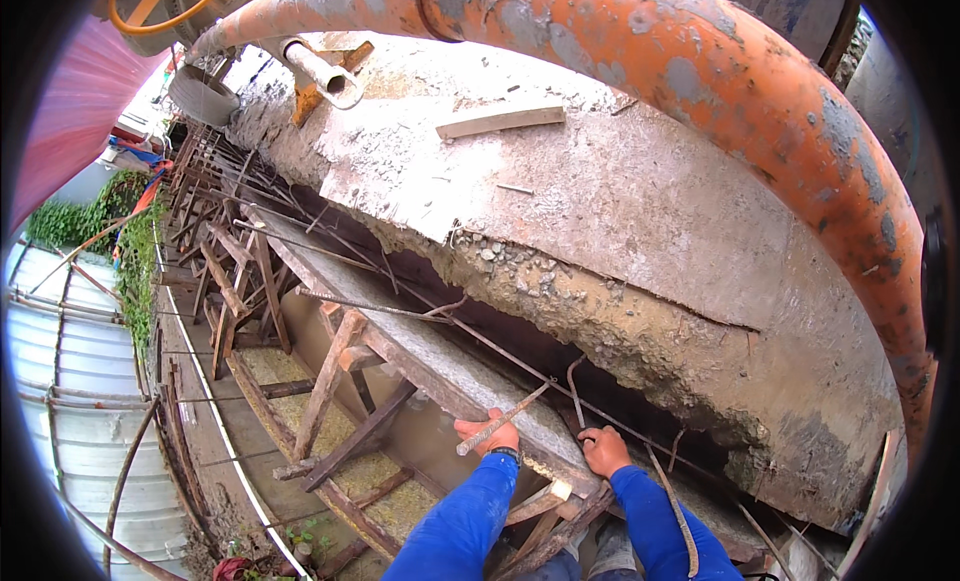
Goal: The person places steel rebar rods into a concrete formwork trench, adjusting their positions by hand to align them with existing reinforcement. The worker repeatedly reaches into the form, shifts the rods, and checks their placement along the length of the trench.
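Note:
My left hand (487,436) is closed on the left edge of a long, cement-splashed board (395,351). A ribbed steel bar (510,414) crosses in front of that hand and hides part of it. On the board's right side, my right hand (605,451) has its fingers curled in. A thin bent steel bar (574,391) runs down to those fingertips. Whether they grip this bar or the board itself, I cannot make out. Another ribbed bar (675,511) sticks up over my right forearm.
A thick orange, cement-stained hose (640,36) arches overhead. Right of the board, a dark gap borders a broken concrete slab (600,201) with a loose timber piece (500,122). Timber braces (330,381) stand at the left over murky water. Corrugated sheets (90,381) lie farther left.

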A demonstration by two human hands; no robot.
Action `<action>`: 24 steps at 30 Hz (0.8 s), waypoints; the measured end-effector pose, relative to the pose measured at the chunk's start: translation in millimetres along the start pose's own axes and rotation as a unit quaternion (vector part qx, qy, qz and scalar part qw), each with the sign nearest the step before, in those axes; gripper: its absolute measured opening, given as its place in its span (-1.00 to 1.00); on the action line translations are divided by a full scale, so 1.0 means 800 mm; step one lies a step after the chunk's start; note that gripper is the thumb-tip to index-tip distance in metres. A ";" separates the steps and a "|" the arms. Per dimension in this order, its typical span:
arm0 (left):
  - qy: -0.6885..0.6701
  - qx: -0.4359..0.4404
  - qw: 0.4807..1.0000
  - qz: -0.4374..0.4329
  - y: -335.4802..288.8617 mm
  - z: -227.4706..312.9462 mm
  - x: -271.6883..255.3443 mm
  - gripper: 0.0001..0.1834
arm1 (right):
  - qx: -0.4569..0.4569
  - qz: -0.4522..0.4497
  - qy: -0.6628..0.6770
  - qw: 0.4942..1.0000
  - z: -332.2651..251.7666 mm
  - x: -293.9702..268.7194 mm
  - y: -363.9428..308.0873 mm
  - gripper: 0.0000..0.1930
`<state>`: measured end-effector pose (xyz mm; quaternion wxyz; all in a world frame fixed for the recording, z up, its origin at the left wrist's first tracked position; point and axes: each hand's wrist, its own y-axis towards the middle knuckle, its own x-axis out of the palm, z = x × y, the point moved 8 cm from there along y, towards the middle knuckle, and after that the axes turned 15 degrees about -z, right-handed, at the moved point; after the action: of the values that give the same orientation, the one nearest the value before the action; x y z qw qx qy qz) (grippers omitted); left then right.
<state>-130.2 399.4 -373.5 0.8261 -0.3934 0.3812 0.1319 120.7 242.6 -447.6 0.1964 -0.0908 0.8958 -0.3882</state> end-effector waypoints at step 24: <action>0.022 0.022 0.999 0.038 0.004 0.006 0.007 -0.39 | 0.050 0.024 -0.009 0.998 0.032 -0.042 -0.078 -0.71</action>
<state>-125.6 404.7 -377.4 0.8205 -0.3627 0.4170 0.1460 162.7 193.6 -408.1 0.2175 -0.0631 0.8756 -0.4266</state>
